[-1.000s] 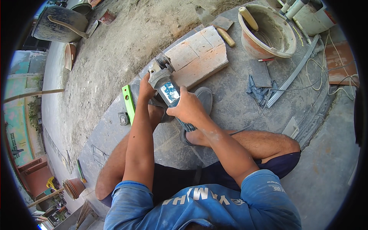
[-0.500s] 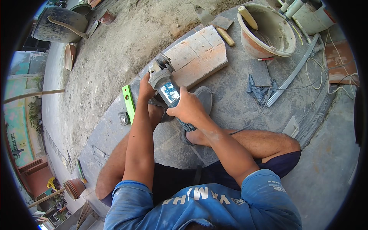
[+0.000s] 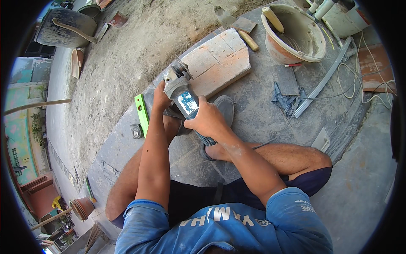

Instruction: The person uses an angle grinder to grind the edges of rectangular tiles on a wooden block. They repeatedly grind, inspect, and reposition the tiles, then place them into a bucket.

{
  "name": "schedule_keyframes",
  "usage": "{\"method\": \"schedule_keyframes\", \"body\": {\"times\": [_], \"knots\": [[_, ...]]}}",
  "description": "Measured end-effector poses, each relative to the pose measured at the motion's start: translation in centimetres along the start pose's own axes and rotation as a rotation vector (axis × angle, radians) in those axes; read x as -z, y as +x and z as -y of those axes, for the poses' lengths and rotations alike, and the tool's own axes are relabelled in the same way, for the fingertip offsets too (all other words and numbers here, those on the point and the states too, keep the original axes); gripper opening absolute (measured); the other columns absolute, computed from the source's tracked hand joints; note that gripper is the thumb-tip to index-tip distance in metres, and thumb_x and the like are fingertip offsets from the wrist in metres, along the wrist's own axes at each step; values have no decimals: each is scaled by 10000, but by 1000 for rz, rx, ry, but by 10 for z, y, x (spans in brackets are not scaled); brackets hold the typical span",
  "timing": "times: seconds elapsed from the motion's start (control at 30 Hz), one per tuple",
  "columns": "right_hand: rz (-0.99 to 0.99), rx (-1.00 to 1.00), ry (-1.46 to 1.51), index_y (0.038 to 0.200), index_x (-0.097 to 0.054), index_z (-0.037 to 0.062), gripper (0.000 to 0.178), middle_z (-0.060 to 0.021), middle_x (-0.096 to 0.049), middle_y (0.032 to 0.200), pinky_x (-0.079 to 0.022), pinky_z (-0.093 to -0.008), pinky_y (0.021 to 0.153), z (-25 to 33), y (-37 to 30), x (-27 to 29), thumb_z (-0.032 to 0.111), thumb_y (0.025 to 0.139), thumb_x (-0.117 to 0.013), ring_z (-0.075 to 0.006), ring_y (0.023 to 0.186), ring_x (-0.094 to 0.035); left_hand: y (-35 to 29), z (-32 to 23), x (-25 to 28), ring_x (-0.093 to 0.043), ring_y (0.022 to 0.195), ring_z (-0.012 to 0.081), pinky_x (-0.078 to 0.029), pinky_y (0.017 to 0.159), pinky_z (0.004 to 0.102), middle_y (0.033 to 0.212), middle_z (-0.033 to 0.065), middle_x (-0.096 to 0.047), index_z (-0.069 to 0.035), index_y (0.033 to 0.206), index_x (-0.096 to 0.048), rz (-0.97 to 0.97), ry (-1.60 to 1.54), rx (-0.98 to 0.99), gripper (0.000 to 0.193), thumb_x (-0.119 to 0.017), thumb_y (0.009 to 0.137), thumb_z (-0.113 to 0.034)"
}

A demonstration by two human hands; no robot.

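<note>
The right hand (image 3: pixel 208 118) grips the grinder (image 3: pixel 186 100) round its body, the left hand (image 3: pixel 161 99) closed by its head; firm, level holds should best keep the disc (image 3: pixel 183 69) steady at the left end of the block (image 3: pixel 226 57).

The space between the left hand (image 3: pixel 161 97) and the right hand (image 3: pixel 208 118) is filled by the grinder (image 3: pixel 185 96). Ahead, low passage is blocked by the pale block (image 3: pixel 224 57). On the left, the way is narrowed by the green level (image 3: pixel 142 115) and the tape measure (image 3: pixel 136 131). Between the block and the bucket (image 3: pixel 277 46), a gap is partly taken up by a wooden handle (image 3: pixel 248 41). On the right, room is left over the floor (image 3: pixel 253 106) between the shoe (image 3: pixel 226 111) and the blue rag (image 3: pixel 282 100).
</note>
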State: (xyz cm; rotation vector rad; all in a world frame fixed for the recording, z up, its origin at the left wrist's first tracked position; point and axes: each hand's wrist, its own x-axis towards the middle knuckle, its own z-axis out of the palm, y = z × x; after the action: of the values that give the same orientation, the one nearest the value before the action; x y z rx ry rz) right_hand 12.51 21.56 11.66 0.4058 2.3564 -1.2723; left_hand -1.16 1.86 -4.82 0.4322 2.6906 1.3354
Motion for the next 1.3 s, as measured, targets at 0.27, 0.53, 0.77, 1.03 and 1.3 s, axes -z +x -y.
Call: {"method": "schedule_keyframes", "body": {"times": [0.27, 0.53, 0.77, 1.03, 1.3], "knots": [[-17, -8, -5, 1186, -469, -61, 679, -304, -648, 1064, -519, -465, 891, -1, 0, 0, 254, 654, -750, -433, 1026, -641, 2, -4, 1, -648, 1005, 393, -492, 830, 406, 1020, 242, -670, 5, 1054, -632, 49, -10, 40, 396, -731, 791, -274], [-68, 20, 16, 1199, -495, -75, 743, -315, -649, 1050, -514, -450, 879, -13, 5, 0, 304, 619, -763, -437, 1005, -643, 3, -18, 1, -608, 1123, 368, -471, 950, 403, 1175, 236, -635, -11, 1277, -554, 77, 117, 101, 690, -817, 682, -239], [-212, 338, 290, 1066, -564, -37, 601, -162, -674, 917, -535, -361, 754, -2, 5, 65, 235, 607, -840, -259, 811, -668, -39, -48, -6, -529, 1222, 380, -407, 1061, 402, 1294, 269, -554, 59, 1352, -453, -171, 198, 175, 919, -881, 625, -307], [87, 513, 765, 1070, -567, 16, 500, -37, -594, 860, -523, -262, 664, 46, -26, 135, 155, 646, -793, -121, 727, -595, -75, -264, -26, -590, 1079, 196, -505, 921, 380, 1112, 104, -607, -64, 1168, -536, 385, -1663, 79, 492, -771, 820, -321], [101, 502, 689, 1130, -570, 0, 530, -72, -621, 900, -533, -287, 711, 60, -55, 157, 194, 673, -756, -153, 801, -611, -81, -307, -25, -635, 892, 174, -527, 802, 305, 999, 73, -629, -31, 1152, -524, 349, -1169, -21, 534, -819, 740, -200]]}}
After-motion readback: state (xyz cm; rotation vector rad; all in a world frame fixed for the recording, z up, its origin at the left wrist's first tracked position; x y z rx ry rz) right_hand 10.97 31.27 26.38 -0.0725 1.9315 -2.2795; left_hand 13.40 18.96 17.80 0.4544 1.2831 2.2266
